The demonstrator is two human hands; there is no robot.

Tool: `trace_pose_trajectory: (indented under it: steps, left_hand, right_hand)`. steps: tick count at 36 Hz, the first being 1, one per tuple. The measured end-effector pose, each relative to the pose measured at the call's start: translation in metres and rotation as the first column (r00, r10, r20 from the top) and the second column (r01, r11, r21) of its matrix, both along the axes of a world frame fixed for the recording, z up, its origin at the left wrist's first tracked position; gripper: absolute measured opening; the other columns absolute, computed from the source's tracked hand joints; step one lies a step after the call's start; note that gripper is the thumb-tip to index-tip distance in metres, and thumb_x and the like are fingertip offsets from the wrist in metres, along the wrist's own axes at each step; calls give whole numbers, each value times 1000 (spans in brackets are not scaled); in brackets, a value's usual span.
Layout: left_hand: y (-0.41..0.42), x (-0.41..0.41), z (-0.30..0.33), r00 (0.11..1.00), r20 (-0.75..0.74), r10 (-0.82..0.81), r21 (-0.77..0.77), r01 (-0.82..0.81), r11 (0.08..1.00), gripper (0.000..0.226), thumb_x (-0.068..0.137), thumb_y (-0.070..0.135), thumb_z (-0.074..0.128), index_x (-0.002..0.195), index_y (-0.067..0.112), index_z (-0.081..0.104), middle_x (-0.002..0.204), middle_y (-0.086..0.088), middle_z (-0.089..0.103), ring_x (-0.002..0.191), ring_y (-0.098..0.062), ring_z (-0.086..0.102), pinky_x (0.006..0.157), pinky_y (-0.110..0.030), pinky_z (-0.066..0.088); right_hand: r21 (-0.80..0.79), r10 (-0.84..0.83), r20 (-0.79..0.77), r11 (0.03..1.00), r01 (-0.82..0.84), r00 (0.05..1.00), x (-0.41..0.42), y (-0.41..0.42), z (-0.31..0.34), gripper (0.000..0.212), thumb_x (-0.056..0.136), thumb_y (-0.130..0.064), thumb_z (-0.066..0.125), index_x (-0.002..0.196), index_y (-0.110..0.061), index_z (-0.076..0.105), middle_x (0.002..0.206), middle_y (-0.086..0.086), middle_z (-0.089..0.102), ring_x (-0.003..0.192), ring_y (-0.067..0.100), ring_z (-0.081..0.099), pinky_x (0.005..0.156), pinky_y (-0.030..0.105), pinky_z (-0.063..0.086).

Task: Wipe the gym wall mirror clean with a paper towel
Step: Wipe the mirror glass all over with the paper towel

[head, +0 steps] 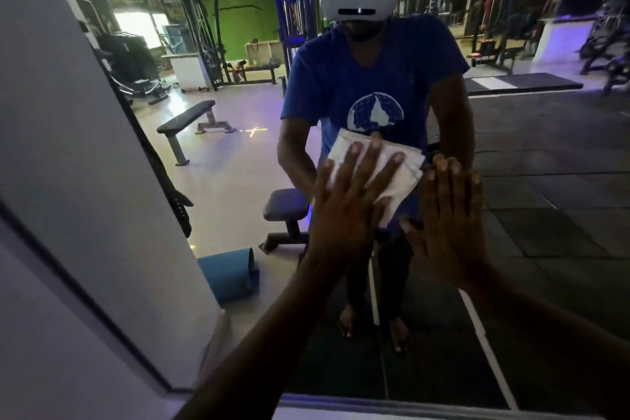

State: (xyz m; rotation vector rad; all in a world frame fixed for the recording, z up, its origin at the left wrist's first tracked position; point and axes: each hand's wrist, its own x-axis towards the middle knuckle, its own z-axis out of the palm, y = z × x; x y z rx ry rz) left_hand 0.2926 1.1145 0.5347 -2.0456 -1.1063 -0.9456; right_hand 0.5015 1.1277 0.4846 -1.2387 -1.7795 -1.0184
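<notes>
The wall mirror (531,181) fills most of the head view and reflects me and the gym behind. My left hand (351,204) lies flat with spread, straight fingers on a folded white paper towel (399,181), pressing it against the glass at chest height. Just to its right, my right hand (446,225) rests flat on the bare glass with fingers together and straight, holding nothing. Part of the towel is hidden under my left palm.
A grey wall or pillar (68,147) borders the mirror on the left; the mirror's lower frame (375,402) runs along the bottom. Reflected are a flat bench (191,123), a rolled blue mat (231,273), a stool (286,211) and weight machines.
</notes>
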Motion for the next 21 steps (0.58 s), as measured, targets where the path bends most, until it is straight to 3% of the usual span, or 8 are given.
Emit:
trace_pose_trajectory:
  steps: [3,6,9,11,14,16,18,21]
  left_hand:
    - [7,-61,8,942,270,201,50,-222,974,60,111,44,27,167,27,13,174,-8,9,162,-30,4,127,-54,10]
    - [15,-98,9,700,629,337,3,-436,900,63,109,37,31,166,14,19,171,-22,20,160,-39,17,129,-49,9]
    - [14,-57,13,512,799,316,-78,-432,898,67,106,38,31,163,4,24,169,-28,21,158,-45,17,129,-54,13]
    - [2,-9,1,606,737,300,-100,-341,935,68,107,42,28,165,9,18,171,-26,14,160,-45,9,129,-56,7]
    - [-20,36,-36,892,407,196,-148,-147,978,63,112,49,18,166,19,10,174,-17,-3,161,-37,-8,129,-56,-2]
    - [-19,18,-52,973,190,132,-129,-109,986,61,112,50,18,167,25,7,174,-12,-7,162,-34,-6,129,-55,-1]
    - [-14,-23,-56,971,160,177,-77,-167,983,64,112,43,33,167,28,5,175,-10,-2,162,-32,-1,129,-53,3]
    - [-6,-84,-51,794,498,348,-92,-351,932,63,113,46,27,167,15,17,173,-21,13,161,-38,8,128,-57,14]
  right_hand:
    - [10,-8,-13,1000,9,1000,-2,-2,1,98,99,-47,62,165,3,10,176,18,-9,163,36,-5,131,58,1]
    - [10,-11,-11,1000,11,1000,-2,-4,1,94,101,-46,59,164,5,12,175,19,-8,163,37,-4,131,58,1]
    - [-15,-9,-45,1000,8,999,-7,-7,-2,93,103,-45,56,165,5,8,175,20,-7,163,38,-3,131,59,2]
    - [-51,-12,-67,999,9,998,-11,-10,-10,91,105,-46,52,165,4,5,175,21,-8,163,39,-4,131,59,2]
    - [-99,6,-45,995,-10,999,-2,-19,-34,88,107,-50,43,165,6,9,175,23,-6,163,41,-1,131,58,0]
    - [-122,20,-13,992,-21,1000,11,-24,-51,85,107,-51,40,164,6,15,175,23,-4,163,39,1,132,56,0]
    - [-139,29,19,990,-26,999,22,-28,-61,80,109,-50,38,163,8,21,175,23,1,163,40,5,132,56,3]
    - [-185,-18,-52,983,9,998,30,-32,-67,89,105,-52,45,162,11,18,173,29,2,162,44,3,131,59,2]
